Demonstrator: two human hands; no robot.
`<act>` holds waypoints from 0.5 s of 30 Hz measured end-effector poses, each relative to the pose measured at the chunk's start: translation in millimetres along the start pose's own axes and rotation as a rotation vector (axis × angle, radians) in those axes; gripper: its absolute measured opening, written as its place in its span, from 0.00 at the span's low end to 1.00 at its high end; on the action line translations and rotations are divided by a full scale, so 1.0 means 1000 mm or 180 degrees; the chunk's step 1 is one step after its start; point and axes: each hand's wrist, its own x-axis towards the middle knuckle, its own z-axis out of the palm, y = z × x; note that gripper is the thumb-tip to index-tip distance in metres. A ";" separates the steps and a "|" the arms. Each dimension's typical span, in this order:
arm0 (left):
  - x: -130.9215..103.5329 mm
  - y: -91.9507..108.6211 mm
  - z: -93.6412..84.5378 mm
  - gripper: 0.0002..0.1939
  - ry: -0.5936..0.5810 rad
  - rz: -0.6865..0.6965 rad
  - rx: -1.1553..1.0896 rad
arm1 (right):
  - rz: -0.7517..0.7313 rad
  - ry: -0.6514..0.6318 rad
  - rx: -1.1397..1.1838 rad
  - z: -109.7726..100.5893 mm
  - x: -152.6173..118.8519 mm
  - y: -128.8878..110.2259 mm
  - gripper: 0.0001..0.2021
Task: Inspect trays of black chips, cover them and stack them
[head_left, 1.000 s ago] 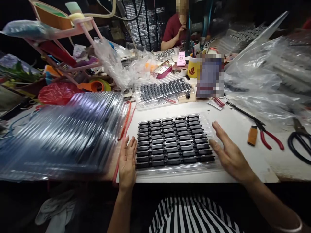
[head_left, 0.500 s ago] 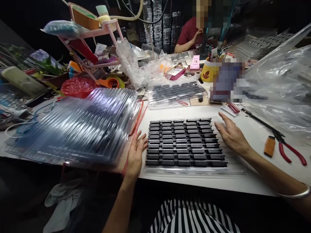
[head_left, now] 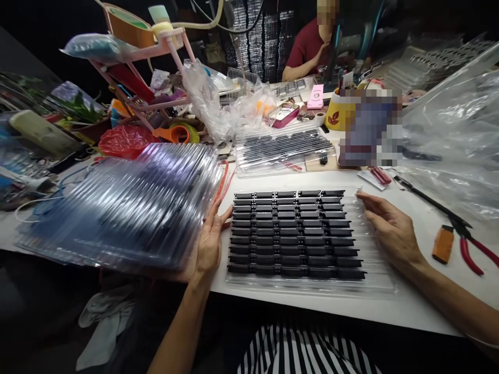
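A clear plastic tray (head_left: pixel 307 286) lies in front of me on the white table, filled with rows of black strip-like parts (head_left: pixel 294 234) with fine toothed edges. My left hand (head_left: pixel 210 239) is at its left side, fingers apart and holding nothing; the fingertips are close to the tray's edge. At the right side, my right hand (head_left: pixel 392 226) has its thumb and forefinger spread against the tray's upper right edge. It is not closed round the tray, and its lower fingers are partly hidden. Left of my left hand stands a tall stack of clear trays (head_left: pixel 128 208).
Behind the tray lies another filled clear tray (head_left: pixel 284 150). Red-handled pliers (head_left: pixel 470 254) and an orange-and-black piece (head_left: pixel 443 244) lie at right, below plastic sheeting (head_left: pixel 456 135). A pink rack (head_left: pixel 148 54) rises back left. A person (head_left: pixel 306 49) sits across.
My right hand has moved down onto the tray's right edge. My left hand has shifted slightly left. The view has also shifted a little, with the tray appearing lower and nearer.
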 end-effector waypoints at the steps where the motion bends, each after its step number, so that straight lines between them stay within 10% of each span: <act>1: 0.000 0.001 0.000 0.26 0.0012 0.0037 -0.0155 | 0.0037 0.0058 0.0153 0.001 -0.001 -0.001 0.17; 15: -0.002 0.007 0.008 0.24 0.0257 0.0375 -0.0512 | -0.0270 0.0356 0.0931 0.008 -0.009 -0.017 0.13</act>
